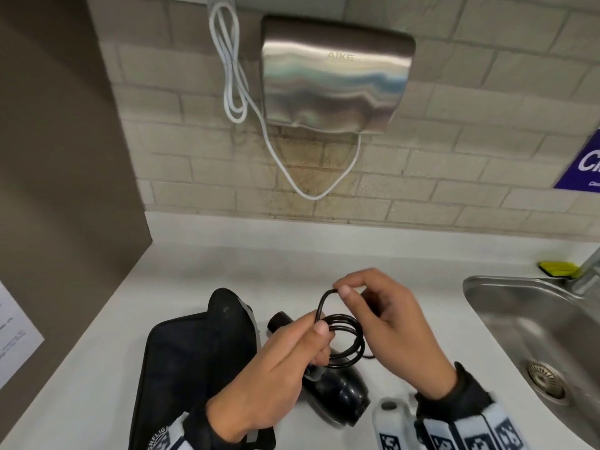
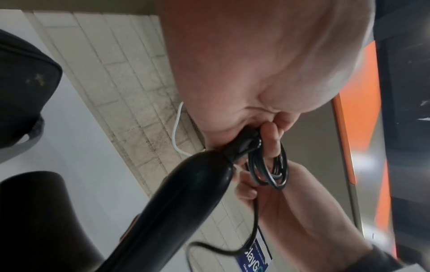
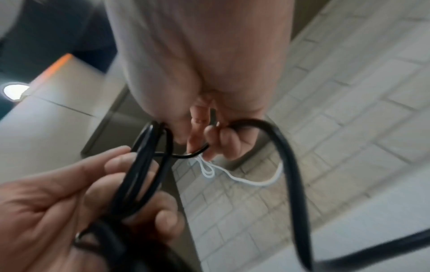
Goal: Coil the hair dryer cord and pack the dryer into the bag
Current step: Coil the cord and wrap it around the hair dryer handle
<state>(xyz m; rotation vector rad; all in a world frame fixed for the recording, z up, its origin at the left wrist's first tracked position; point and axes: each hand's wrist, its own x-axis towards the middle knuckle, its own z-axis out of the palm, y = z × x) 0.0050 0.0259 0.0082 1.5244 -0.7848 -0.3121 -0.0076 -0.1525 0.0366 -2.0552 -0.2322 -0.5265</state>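
Above the white desk [image 1: 97, 336], the left hand [image 1: 276, 378] gripped the coiled black cord [image 1: 344, 336] while the right hand [image 1: 389, 319] pinched its newest loop, the hair dryer [image 1: 341, 391] beside the black bag [image 1: 194, 352].

Glossy plastic dryer [image 1: 337, 389]; brushed-steel sink [image 1: 519, 323]; matt cloth bag [image 1: 181, 358].

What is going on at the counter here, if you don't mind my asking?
A person is coiling a black hair dryer cord. The left hand grips the finished loops while the right hand pinches the next loop. The hair dryer lies on the white counter beside a black bag; it is not yet packed.
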